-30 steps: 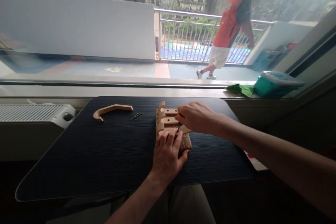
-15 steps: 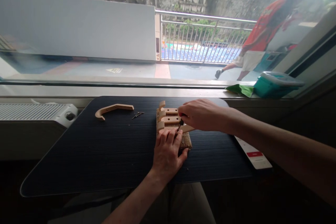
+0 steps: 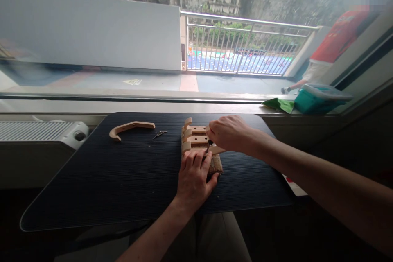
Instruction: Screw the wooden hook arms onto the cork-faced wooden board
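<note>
A bark-edged wooden board (image 3: 217, 167) lies on the dark table, with several pale wooden hooks (image 3: 199, 139) side by side across it. My left hand (image 3: 194, 174) is closed over the nearest hook and the board, fingertips pressing down and thumb along the near side. In my right hand (image 3: 229, 132), closed above the board, is a screwdriver (image 3: 210, 142); its handle is mostly hidden in the fist. The shaft points down at the nearest hook, close to my left fingertips. The tip's contact cannot be made out.
A loose curved wooden hook (image 3: 132, 125) and several small screws (image 3: 160, 134) lie at the table's (image 3: 107, 176) far left. Under my right forearm shows a white phone-like item (image 3: 294, 187). On the sill are a green cloth (image 3: 279, 105) and a teal box (image 3: 319, 99). Outside, a person (image 3: 334, 41) walks.
Both hands stay at the board, the screwdriver still upright in my right fist. My right forearm now covers more of the white item. Outside the window, the person has moved right.
</note>
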Demonstrator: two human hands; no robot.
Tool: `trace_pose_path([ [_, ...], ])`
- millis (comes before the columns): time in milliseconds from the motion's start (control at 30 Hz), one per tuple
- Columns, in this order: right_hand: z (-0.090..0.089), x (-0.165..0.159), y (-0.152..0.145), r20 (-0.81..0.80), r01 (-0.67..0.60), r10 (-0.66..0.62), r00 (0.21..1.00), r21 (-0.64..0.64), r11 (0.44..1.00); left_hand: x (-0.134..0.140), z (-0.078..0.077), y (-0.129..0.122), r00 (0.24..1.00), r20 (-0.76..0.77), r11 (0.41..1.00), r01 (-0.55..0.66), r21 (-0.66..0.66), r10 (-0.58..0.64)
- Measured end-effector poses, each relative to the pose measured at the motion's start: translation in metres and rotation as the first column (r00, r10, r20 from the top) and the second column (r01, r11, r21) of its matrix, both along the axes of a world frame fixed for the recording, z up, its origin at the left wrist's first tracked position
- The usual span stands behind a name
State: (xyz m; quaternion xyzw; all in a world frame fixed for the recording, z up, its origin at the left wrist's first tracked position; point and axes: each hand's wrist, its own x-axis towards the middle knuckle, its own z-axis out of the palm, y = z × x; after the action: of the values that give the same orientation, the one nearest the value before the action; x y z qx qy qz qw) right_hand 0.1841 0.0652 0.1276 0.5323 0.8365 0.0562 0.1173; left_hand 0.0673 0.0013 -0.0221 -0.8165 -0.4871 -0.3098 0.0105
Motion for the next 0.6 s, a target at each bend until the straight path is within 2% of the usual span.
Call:
trace_pose_path([
  [333,0.010,0.009,-0.007,-0.016,-0.165,0.164,0.986,-0.132,0.977,0.000,-0.001,0.001,1.000,-0.005,1.000,-0.001,-0.020,0.001],
  [600,0.004,0.008,0.002,-0.050,-0.111,0.106,0.993,-0.108,0.988,0.000,-0.003,0.002,1.000,-0.001,1.000,-0.006,-0.011,0.006],
])
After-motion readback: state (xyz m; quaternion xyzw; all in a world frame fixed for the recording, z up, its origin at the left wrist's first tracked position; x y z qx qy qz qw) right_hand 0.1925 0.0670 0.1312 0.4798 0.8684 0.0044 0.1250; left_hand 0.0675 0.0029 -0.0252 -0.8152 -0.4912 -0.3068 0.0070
